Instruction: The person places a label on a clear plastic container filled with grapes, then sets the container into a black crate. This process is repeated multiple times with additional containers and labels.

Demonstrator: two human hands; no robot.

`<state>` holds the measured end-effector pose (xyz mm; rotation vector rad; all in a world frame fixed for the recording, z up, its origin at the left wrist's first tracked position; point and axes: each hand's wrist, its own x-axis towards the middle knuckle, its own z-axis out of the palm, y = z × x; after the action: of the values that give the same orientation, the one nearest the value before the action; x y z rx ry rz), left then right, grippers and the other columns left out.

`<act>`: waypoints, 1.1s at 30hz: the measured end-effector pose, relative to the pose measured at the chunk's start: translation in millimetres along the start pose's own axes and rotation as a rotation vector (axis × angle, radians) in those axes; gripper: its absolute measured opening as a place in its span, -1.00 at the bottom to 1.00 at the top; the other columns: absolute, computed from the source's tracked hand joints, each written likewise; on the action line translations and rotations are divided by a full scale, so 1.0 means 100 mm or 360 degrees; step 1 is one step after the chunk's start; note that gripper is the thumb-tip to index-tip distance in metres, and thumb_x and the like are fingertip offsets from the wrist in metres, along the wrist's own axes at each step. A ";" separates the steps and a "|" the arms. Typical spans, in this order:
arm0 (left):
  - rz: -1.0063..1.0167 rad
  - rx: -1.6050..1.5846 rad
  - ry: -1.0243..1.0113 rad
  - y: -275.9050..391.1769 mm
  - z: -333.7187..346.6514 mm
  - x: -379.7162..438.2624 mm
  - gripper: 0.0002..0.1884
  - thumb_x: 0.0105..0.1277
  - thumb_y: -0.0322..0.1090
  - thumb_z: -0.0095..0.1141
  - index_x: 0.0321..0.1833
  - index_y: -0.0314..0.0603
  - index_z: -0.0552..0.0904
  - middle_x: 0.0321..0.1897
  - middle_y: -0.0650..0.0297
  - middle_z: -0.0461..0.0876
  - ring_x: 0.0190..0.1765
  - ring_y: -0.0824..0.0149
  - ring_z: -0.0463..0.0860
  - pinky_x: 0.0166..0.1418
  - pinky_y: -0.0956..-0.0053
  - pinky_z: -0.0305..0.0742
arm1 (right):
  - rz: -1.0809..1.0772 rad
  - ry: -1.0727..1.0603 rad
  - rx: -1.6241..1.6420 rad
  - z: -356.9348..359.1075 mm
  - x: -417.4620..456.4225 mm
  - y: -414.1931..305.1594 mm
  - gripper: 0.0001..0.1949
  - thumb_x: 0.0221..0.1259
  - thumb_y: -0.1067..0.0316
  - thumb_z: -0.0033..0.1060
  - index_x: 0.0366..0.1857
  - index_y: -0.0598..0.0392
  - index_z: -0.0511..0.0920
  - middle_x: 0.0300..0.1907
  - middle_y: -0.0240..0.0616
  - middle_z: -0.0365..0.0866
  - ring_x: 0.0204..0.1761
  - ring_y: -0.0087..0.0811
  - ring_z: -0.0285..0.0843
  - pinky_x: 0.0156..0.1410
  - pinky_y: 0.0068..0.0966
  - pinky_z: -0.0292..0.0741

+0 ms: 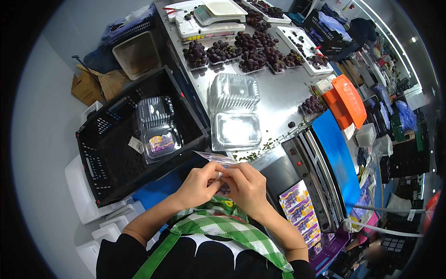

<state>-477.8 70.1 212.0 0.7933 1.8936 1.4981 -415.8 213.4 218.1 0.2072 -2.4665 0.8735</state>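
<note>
Close together in front of the green checked apron, my left hand (pixel 198 184) and my right hand (pixel 246 185) pinch a small whitish piece between their fingertips. A shiny printed label sheet (pixel 216 157) shows just behind and under the fingers; which hand bears it I cannot tell. Beyond the hands, clear plastic clamshell boxes (pixel 234 91) stand stacked on the steel table (pixel 271 82). More label sheets (pixel 300 212) with grape pictures lie to the right. One clear box with a grape label (pixel 161 143) sits beside other clear boxes in the black crate (pixel 115 139).
Bunches of dark grapes (pixel 252 45) in clear trays, a scale (pixel 219 12) and white trays (pixel 306 48) occupy the table's far part. A wrapping machine (pixel 310 181) and an orange container (pixel 343 101) stand at right. White foam boxes (pixel 111 232) lie at lower left.
</note>
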 end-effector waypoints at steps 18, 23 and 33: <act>-0.0198 -0.0840 -0.0168 -0.37 -0.18 0.03 -0.80 0.25 -0.42 -0.04 -0.11 -0.36 0.41 -0.34 0.21 0.59 -0.35 0.51 0.55 -0.31 0.64 0.45 | -0.0136 -0.0059 -0.0023 0.18 0.04 0.03 -0.82 -0.28 0.56 0.19 -0.49 0.12 0.47 -0.49 -0.29 0.45 -0.50 -0.29 0.40 -0.41 -0.44 0.32; -0.0546 -0.1492 -0.0164 -0.40 -0.20 0.16 -0.73 0.32 -0.26 -0.12 -0.07 -0.31 0.44 -0.33 0.30 0.52 -0.30 0.50 0.53 -0.21 0.61 0.45 | -0.0300 -0.0077 -0.0015 0.28 0.13 -0.02 -0.78 -0.33 0.52 0.13 -0.46 0.14 0.41 -0.40 -0.25 0.47 -0.38 -0.27 0.43 -0.29 -0.45 0.36; -0.0556 -0.1437 -0.0125 -0.75 -0.74 0.24 -0.78 0.14 -0.54 0.00 -0.13 -0.36 0.48 -0.21 0.17 0.53 -0.22 0.42 0.57 -0.15 0.61 0.50 | 0.0815 0.0828 0.0791 -0.26 0.41 0.41 -0.45 -0.06 0.71 0.05 0.14 0.21 0.29 -0.36 -0.37 0.37 -0.38 -0.66 0.39 -0.24 -0.71 0.44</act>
<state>-556.3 27.4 151.1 0.0899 1.0200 1.7945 -452.5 263.1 233.8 -0.4523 -1.7994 1.5242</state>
